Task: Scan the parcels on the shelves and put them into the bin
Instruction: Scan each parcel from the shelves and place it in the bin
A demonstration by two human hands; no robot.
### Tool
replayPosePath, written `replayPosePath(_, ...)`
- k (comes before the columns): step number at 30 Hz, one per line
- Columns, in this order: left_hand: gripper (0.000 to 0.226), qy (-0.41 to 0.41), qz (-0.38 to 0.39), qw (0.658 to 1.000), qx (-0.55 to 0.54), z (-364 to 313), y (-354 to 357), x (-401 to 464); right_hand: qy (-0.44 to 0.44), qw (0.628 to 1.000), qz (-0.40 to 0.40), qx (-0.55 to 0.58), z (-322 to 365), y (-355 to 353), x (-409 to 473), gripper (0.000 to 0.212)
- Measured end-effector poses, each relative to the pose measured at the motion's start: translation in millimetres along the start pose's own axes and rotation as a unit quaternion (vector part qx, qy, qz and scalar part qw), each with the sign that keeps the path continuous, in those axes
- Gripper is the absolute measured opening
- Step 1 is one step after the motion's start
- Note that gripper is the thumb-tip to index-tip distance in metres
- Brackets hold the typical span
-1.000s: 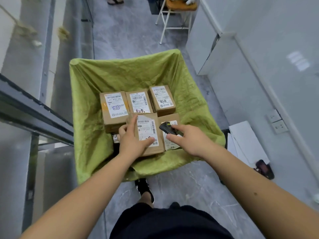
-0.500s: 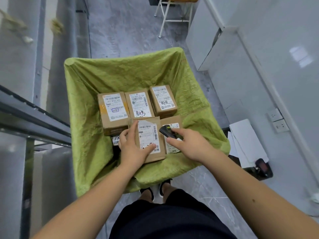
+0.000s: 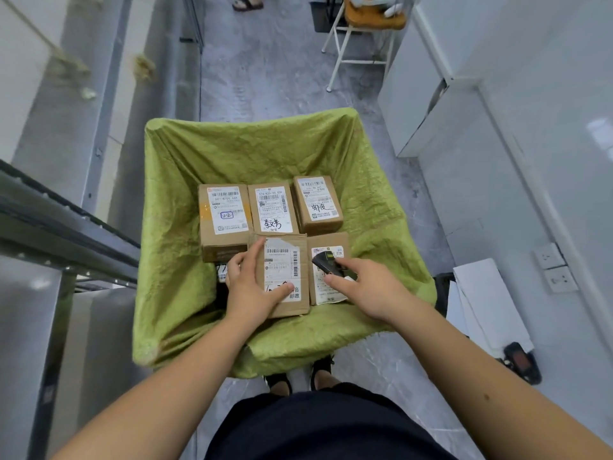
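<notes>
A bin lined with a green bag stands on the floor in front of me. Several brown cardboard parcels with white labels lie inside it. My left hand grips the near middle parcel, thumb on its label and fingers along its left edge. My right hand holds a small black scanner over the near right parcel. Three parcels lie in a row behind: the left parcel, the middle parcel and the right parcel.
A metal shelf rack runs along the left. On the right are a white wall with sockets, white sheets and a black device on the floor. A stool and another person's foot are farther off.
Both hands stay on the near parcels in the bin. The head camera shifted slightly; the parcel under my left hand sits a little lower among the others.
</notes>
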State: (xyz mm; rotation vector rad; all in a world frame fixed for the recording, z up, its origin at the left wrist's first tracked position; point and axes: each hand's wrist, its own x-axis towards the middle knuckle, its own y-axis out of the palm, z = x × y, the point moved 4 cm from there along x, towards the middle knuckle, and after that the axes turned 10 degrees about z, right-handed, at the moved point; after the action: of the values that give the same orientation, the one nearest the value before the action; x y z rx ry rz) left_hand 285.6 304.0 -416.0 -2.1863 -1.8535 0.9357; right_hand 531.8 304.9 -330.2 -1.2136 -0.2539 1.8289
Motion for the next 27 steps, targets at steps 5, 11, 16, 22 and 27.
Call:
replayPosePath(5,0.11,-0.004,0.001,1.0,0.004,-4.2,-1.1,7.2,-0.003,1.0,0.011,-0.011,-4.7,-5.8,8.0,0.068)
replayPosePath(11,0.106,-0.004,0.002,1.0,0.002,-2.1,1.9,4.7,-0.001,1.0,0.024,-0.019,-6.7,-8.4,18.4,0.069)
replayPosePath(16,0.106,-0.002,0.001,1.0,0.002,1.7,7.4,-4.4,-0.002,0.999,0.042,-0.019,-9.7,-2.8,20.6,0.069)
replayPosePath(22,0.104,-0.004,0.012,1.0,0.02,15.7,17.6,-24.9,-0.001,0.998,0.059,-0.008,-7.5,5.4,20.0,0.065)
replayPosePath(27,0.104,-0.012,0.009,1.0,0.019,21.4,20.9,-27.9,0.001,0.998,0.065,-0.014,-8.1,9.3,15.8,0.062)
